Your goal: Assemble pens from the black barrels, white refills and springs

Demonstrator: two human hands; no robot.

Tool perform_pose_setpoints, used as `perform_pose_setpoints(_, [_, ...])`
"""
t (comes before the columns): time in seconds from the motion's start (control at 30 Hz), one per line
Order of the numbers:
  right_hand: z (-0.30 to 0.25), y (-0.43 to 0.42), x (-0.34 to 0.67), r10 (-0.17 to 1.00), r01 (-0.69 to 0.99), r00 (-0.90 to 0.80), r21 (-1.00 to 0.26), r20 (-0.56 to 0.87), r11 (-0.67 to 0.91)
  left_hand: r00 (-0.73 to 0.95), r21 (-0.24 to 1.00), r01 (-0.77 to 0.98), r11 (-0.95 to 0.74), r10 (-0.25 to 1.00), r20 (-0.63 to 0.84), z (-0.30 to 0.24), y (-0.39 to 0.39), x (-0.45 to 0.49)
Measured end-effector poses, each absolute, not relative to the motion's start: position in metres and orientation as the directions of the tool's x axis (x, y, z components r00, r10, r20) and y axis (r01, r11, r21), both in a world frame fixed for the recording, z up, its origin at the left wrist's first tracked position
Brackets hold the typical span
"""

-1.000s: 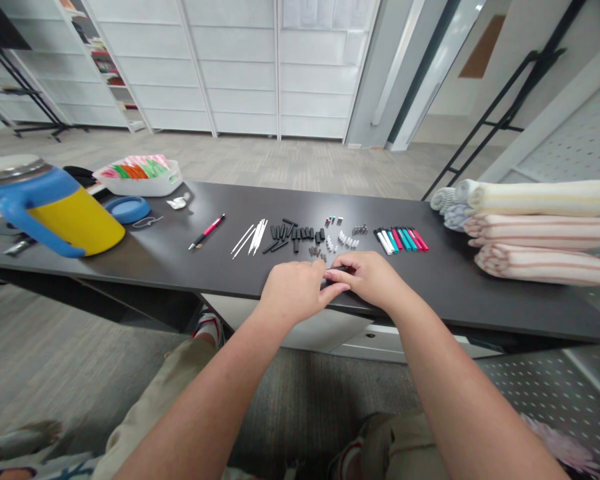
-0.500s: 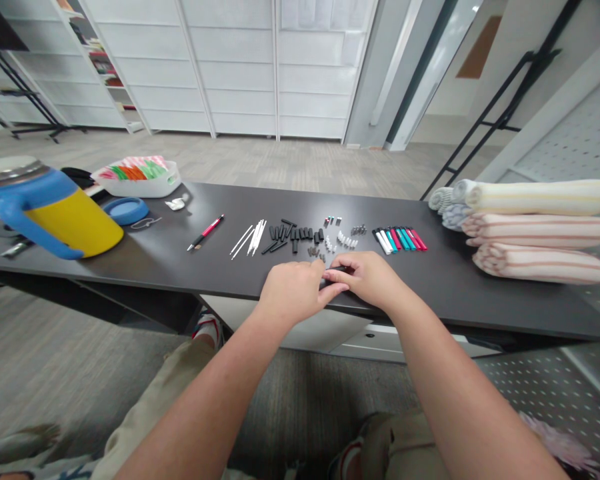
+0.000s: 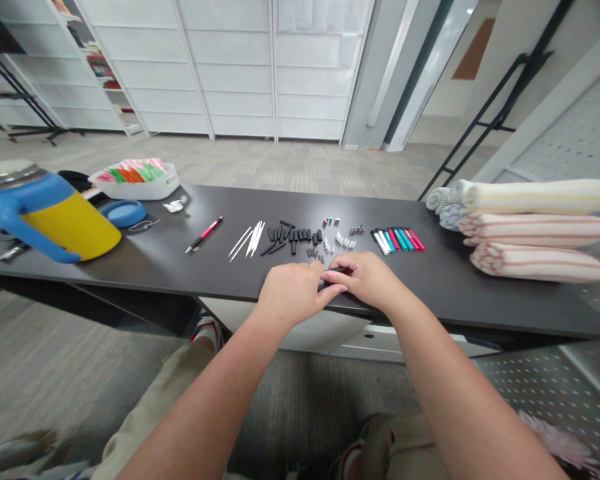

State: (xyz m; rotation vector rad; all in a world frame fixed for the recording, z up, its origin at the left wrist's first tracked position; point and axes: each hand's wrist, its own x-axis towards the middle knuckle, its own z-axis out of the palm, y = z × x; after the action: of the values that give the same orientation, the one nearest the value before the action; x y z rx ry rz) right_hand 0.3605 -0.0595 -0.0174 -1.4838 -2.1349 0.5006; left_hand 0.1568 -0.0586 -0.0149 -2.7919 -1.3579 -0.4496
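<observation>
My left hand (image 3: 291, 290) and my right hand (image 3: 367, 277) meet at the front edge of the dark table, fingertips almost touching. Between them is a slim black pen part (image 3: 341, 269), gripped at both ends and mostly hidden by the fingers. Just beyond lie small metal springs (image 3: 314, 253), clear plastic bits (image 3: 346, 241) and black grip sleeves (image 3: 300, 235). White refills (image 3: 255, 239) lie to the left, beside a red and black pen (image 3: 205, 235). Coloured pen barrels (image 3: 399, 239) form a row to the right, near small dark tips (image 3: 357, 231).
A blue and yellow jug (image 3: 55, 217) stands at the left end, near a blue lid (image 3: 125, 213) and a white basket (image 3: 135, 189) of colourful packets. Rolled towels (image 3: 540, 227) are stacked at the right end. A white drawer (image 3: 375, 340) sits under the table.
My hands keep nearly the same grip and place. The view has shifted very slightly; the parts on the table lie as before.
</observation>
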Motion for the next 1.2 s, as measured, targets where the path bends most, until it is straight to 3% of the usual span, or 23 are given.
perform_pose_setpoints(1.2, [-0.0203, -0.0585, 0.362, 0.937, 0.757, -0.29, -0.553, 0.193, 0.348, 0.579, 0.12, 0.774, -0.622, 0.771, 0.264, -0.0162, -0.059, 0.1574])
